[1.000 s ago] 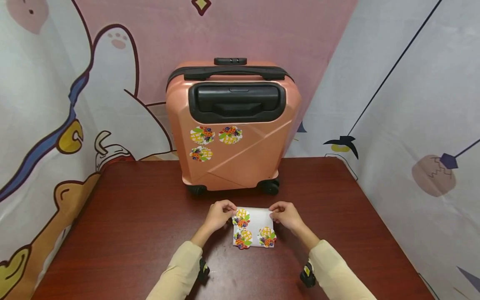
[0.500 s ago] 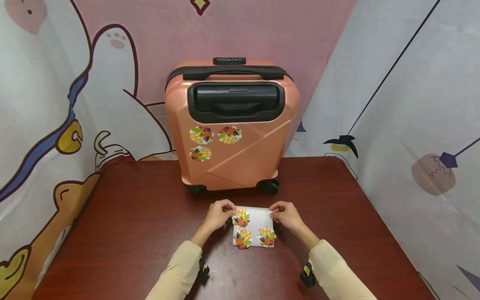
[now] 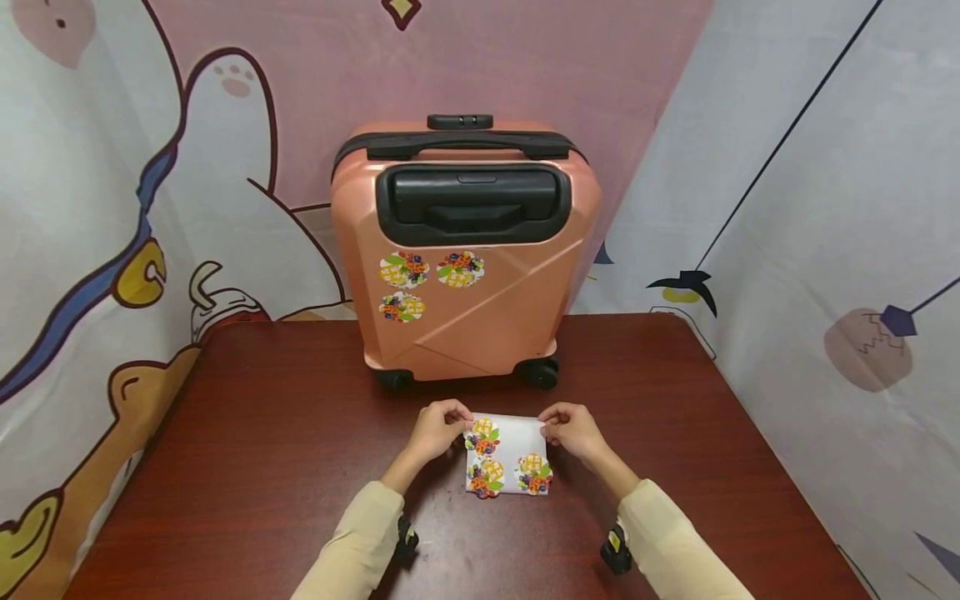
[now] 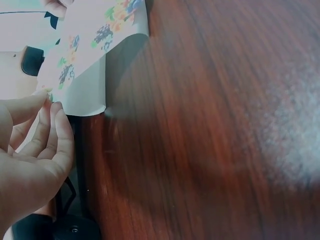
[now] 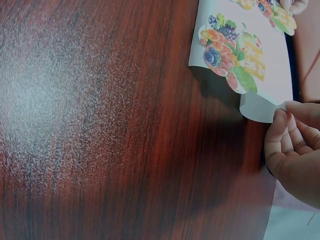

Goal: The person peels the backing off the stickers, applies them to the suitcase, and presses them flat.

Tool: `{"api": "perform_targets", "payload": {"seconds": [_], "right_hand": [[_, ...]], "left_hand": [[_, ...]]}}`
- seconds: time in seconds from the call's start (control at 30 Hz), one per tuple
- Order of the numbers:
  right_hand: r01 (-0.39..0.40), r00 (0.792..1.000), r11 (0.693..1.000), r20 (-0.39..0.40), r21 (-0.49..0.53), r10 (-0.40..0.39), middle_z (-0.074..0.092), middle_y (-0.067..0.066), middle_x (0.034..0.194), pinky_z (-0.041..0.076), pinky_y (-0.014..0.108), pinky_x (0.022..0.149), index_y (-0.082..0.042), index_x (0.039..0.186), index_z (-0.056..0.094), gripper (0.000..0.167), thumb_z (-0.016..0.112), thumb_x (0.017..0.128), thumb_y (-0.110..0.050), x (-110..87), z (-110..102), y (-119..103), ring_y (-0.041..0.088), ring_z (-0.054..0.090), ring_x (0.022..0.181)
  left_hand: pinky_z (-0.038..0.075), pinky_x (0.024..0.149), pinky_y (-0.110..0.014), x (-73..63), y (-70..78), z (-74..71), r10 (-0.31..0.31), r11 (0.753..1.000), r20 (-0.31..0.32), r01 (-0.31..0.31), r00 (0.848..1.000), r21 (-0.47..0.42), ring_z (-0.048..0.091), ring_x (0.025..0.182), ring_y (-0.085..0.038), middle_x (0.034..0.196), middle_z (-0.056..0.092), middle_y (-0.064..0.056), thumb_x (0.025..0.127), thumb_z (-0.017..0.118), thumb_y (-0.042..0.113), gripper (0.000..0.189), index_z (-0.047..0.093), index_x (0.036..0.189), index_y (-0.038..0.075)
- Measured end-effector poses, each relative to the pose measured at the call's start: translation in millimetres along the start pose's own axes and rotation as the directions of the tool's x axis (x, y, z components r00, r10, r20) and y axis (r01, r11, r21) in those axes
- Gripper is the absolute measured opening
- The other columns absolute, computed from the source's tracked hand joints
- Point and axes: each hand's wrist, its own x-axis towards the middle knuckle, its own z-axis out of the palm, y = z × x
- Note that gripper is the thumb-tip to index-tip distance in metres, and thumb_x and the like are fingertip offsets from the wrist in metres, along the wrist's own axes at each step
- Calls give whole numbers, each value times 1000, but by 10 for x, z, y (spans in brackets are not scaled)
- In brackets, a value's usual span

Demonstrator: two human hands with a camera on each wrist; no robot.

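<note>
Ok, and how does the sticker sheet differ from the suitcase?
The sticker sheet is mostly white; the suitcase is pinkish-orange with black parts. The sticker sheet is thin and small; the suitcase is bulky and much bigger. The left hand and right hand pinch the sticker sheet; the suitcase stands upright on the table, untouched. Each shows three fruit-print stickers.

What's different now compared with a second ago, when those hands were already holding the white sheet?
Nothing has visibly changed. The left hand and right hand still pinch the white sheet near its two far corners; neither has let go. The sheet's three fruit stickers remain on it, and the suitcase stands where it did, with three stickers on its front.
</note>
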Motion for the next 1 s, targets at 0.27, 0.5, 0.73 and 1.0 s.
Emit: {"api": "perform_targets", "payload": {"seconds": [0.27,0.5,0.73,1.0], "right_hand": [[-6,1000,1000,5,-28,6,55,7,66,50,33,56,13,89,62,12,63,78,10,-5,-7,10,15,51,55],[-5,1000,1000,3,-29,5,57,10,68,50,35,56,12,88,62,11,63,78,10,-6,-4,-1,16,53,56],[-16,1000,999,-8,-37,16,56,6,66,50,33,56,12,88,62,10,63,77,11,-10,-5,14,16,53,56],[-11,1000,1000,1,-16,11,57,11,69,51,39,58,12,88,62,10,62,78,11,-18,-17,12,19,54,58]], "left_hand": [[45,49,-24,-12,7,-32,-1,1000,38,2,999,-19,54,56,-13,73,60,-3,82,66,6,5,64,81,2],[45,47,-24,-13,-19,-58,14,999,65,-11,998,-45,58,59,-28,73,60,-4,83,66,5,5,63,80,1],[45,50,-23,-13,-24,-53,15,1000,56,-14,998,-16,54,56,-12,74,61,-4,82,66,4,5,63,81,1],[45,52,-25,-34,-16,-18,-38,999,57,37,998,9,51,58,-10,77,61,-4,84,65,7,8,63,83,0]]}}
